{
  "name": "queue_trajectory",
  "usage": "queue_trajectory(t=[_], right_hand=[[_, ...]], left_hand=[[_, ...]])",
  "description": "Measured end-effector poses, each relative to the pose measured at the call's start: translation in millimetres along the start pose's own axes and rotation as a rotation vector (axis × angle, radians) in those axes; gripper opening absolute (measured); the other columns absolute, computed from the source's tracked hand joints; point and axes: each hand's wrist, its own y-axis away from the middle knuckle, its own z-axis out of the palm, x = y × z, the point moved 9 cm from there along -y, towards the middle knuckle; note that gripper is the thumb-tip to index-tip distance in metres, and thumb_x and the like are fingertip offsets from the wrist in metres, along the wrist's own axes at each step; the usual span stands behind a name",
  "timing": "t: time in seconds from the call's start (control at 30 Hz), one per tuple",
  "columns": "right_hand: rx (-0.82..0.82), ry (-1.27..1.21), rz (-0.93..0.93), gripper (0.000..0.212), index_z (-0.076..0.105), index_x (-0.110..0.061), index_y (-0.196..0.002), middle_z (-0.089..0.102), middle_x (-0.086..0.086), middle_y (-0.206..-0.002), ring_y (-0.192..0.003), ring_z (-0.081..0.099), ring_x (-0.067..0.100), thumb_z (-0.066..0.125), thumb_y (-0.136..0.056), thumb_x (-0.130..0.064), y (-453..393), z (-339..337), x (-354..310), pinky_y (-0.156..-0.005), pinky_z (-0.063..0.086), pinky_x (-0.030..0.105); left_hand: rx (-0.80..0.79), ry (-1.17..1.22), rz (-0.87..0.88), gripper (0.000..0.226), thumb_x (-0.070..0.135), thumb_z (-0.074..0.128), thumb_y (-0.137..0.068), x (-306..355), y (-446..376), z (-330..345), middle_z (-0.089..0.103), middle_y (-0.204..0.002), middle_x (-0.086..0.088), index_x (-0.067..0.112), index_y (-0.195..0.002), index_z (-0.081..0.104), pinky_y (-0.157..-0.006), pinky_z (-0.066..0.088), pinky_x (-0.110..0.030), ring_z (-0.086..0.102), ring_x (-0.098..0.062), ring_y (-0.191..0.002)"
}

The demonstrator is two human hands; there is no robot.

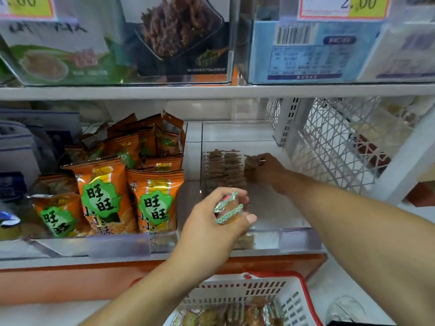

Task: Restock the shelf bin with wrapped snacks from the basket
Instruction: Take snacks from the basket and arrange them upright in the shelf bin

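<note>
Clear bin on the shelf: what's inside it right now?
The clear bin holds rows of brown wrapped snacks standing at the back left. The right hand sets another beside them. The left hand hides part of the front; its front right floor looks bare.

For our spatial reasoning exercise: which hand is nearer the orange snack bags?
Left. The left hand, gripping wrapped snacks, is just right of the orange snack bags; the right hand reaches farther right.
</note>
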Motion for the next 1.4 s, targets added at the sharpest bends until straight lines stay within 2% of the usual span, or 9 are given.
queue_trajectory(t=[0.17, 0.27, 0.4, 0.5, 0.8, 0.93, 1.13, 1.23, 1.4], right_hand=[[0.224, -0.218, 0.052, 0.027, 0.055, -0.014, -0.121, 0.056, 0.01, -0.114, -0.102, 0.057, 0.023, 0.06, -0.094, -0.015, -27, -17, 9, -0.091, 0.052, 0.034], [0.374, -0.527, 0.124, 0.02, 0.057, -0.01, -0.111, 0.06, 0.011, -0.097, -0.078, 0.058, 0.022, 0.058, -0.093, -0.021, -22, -17, 14, -0.056, 0.053, 0.018], [0.374, 0.227, 0.069, 0.065, 0.039, -0.01, -0.145, 0.055, 0.018, -0.135, -0.119, 0.057, 0.031, 0.07, -0.089, -0.024, -26, -19, 5, -0.093, 0.047, 0.029], [0.392, 0.432, 0.078, 0.046, 0.062, -0.002, -0.123, 0.066, 0.02, -0.123, -0.112, 0.064, 0.035, 0.075, -0.084, -0.025, -30, -23, 4, -0.087, 0.055, 0.035], [0.224, 0.393, -0.06, 0.035, 0.059, -0.01, -0.127, 0.06, 0.015, -0.134, -0.11, 0.059, 0.028, 0.065, -0.092, -0.013, -33, -12, -4, -0.096, 0.049, 0.035], [0.225, 0.4, -0.048, 0.063, 0.031, -0.01, -0.155, 0.044, 0.017, -0.152, -0.13, 0.051, 0.031, 0.056, -0.097, -0.008, -11, -23, -16, -0.101, 0.045, 0.031], [0.114, 0.111, -0.503, 0.011, 0.069, -0.031, -0.101, 0.072, -0.008, -0.102, -0.093, 0.067, 0.009, 0.069, -0.09, -0.028, 127, 5, -101, -0.08, 0.059, 0.036], [-0.221, 0.314, -0.56, 0.039, 0.069, -0.032, -0.109, 0.072, -0.016, -0.102, -0.093, 0.066, -0.007, 0.084, -0.073, -0.037, 205, 48, -98, -0.078, 0.049, 0.01], [-0.137, 0.312, -0.529, 0.051, 0.065, -0.028, -0.118, 0.073, -0.012, -0.105, -0.094, 0.068, -0.004, 0.087, -0.075, -0.011, 226, 46, -69, -0.08, 0.05, 0.011]], left_hand=[[0.025, 0.183, -0.174, 0.023, 0.014, 0.082, -0.085, -19, -6, 3, 0.078, -0.099, 0.005, 0.031, -0.099, 0.075, -0.067, 0.06, -0.025, 0.077, -0.022, -0.086], [0.007, 0.189, -0.205, 0.022, 0.009, 0.081, -0.085, -21, -3, 7, 0.079, -0.096, 0.0, 0.021, -0.101, 0.074, -0.058, 0.056, -0.018, 0.077, -0.019, -0.079], [0.021, 0.178, -0.199, 0.02, 0.009, 0.081, -0.084, -20, -2, 8, 0.079, -0.092, 0.002, 0.019, -0.1, 0.074, -0.055, 0.054, -0.016, 0.075, -0.014, -0.074], [0.03, 0.295, -0.237, 0.021, 0.001, 0.079, -0.085, -23, -2, 10, 0.078, -0.092, -0.008, 0.012, -0.101, 0.073, -0.059, 0.06, -0.027, 0.072, -0.024, -0.072], [-0.013, 0.344, -0.275, 0.026, 0.018, 0.084, -0.082, -26, -2, 9, 0.078, -0.088, -0.006, 0.019, -0.105, 0.073, -0.062, 0.059, -0.03, 0.073, -0.02, -0.071], [0.006, 0.423, -0.295, 0.06, 0.055, 0.081, -0.066, -17, 2, 8, 0.078, -0.094, -0.01, 0.015, -0.109, 0.07, -0.053, 0.056, -0.028, 0.076, -0.023, -0.074], [0.04, 0.688, -0.421, 0.083, 0.076, 0.05, -0.072, -9, 15, 2, 0.076, -0.082, -0.016, 0.005, -0.111, 0.067, -0.05, 0.058, -0.033, 0.076, -0.03, -0.071], [-0.053, 0.821, -0.48, 0.089, 0.077, 0.044, -0.078, -7, 25, 8, 0.077, -0.101, -0.023, 0.0, -0.118, 0.067, -0.064, 0.065, -0.041, 0.077, -0.035, -0.085], [-0.231, 0.922, -0.492, 0.078, 0.066, 0.037, -0.1, 2, 35, 12, 0.066, -0.131, -0.027, 0.001, -0.138, 0.057, -0.091, 0.06, -0.046, 0.064, -0.04, -0.12]])
